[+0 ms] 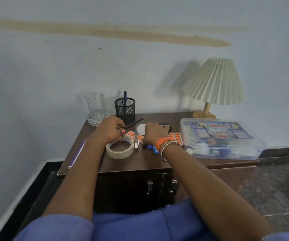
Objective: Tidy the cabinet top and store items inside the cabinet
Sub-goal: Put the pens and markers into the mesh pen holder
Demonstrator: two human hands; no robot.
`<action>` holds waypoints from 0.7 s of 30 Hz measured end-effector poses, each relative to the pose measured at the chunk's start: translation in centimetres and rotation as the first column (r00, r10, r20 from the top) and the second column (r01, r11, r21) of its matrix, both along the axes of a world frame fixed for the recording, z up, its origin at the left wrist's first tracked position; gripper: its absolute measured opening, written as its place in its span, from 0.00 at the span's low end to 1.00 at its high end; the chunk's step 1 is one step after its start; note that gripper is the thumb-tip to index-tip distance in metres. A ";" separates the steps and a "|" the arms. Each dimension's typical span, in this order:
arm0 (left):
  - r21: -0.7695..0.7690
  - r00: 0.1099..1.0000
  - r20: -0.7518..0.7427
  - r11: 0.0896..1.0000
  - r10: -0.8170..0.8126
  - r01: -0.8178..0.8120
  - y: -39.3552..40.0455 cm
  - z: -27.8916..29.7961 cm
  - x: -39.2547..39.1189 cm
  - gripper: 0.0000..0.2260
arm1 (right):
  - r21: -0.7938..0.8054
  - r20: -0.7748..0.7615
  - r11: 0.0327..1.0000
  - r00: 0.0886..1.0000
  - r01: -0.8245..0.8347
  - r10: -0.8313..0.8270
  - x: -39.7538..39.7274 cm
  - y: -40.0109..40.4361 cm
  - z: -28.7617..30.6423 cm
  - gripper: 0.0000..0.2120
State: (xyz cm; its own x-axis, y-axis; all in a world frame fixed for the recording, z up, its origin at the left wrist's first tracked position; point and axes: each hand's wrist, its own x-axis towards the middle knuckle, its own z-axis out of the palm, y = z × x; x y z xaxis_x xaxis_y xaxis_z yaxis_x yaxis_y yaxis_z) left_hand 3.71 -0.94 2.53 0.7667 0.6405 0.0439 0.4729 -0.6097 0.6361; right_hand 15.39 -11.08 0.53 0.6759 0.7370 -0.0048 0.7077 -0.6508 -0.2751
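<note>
1. A thin white-and-purple stick [76,154] lies along the cabinet top's [150,160] left edge, well left of the tape roll [120,150]; what it is I cannot make out.
2. A clear, thick-based glass [95,108] stands at the back, far behind the tape roll.
3. The left hand [109,130], just behind the tape roll, has its fingers curled round a slim dark pencil [134,123] that angles up to the right.
4. The tape roll is a pale, papery ring lying flat.
5. A black mesh pen cup [125,108] behind it holds one blue pen.
6. Right of the roll lie orange blister strips [133,135], partly covered, with a white pen [136,139] across them.
7. The right hand [155,132] curls down over something dark; its fingertips are hidden, so its grip I cannot tell.
8. Far right, a clear plastic first-aid box [221,138] sits before a pleated-shade lamp [214,82].
</note>
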 end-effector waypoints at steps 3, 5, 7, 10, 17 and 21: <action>0.043 1.000 0.002 0.999 -0.001 0.001 0.2 0.0 0.0 0.13 | -0.035 -0.013 0.999 1.000 -0.012 0.012 -0.2 0.2 -0.3 0.16; 0.046 1.000 -0.004 0.999 0.006 -0.005 0.3 0.0 -0.1 0.13 | -0.036 -0.005 0.999 1.000 -0.011 0.011 -0.3 0.1 -0.3 0.16; 0.039 1.000 -0.011 0.999 0.009 -0.008 0.4 -0.2 -0.2 0.13 | -0.032 0.006 0.999 1.000 -0.009 0.009 -0.5 0.1 -0.3 0.16; 0.038 1.000 0.004 0.999 0.013 -0.013 0.7 -0.4 -0.4 0.13 | -0.034 0.031 0.999 0.999 -0.009 0.010 -1.0 0.2 -0.2 0.16; 0.122 0.995 0.074 0.990 0.066 -0.075 1.1 -0.5 -0.9 0.12 | 0.069 -0.030 0.995 0.998 0.065 -0.063 -0.4 0.5 -0.6 0.19; 0.123 0.995 0.076 0.990 0.062 -0.071 1.1 -0.2 -0.9 0.13 | 0.336 -0.251 0.926 0.964 0.171 -0.087 0.9 0.6 0.6 0.14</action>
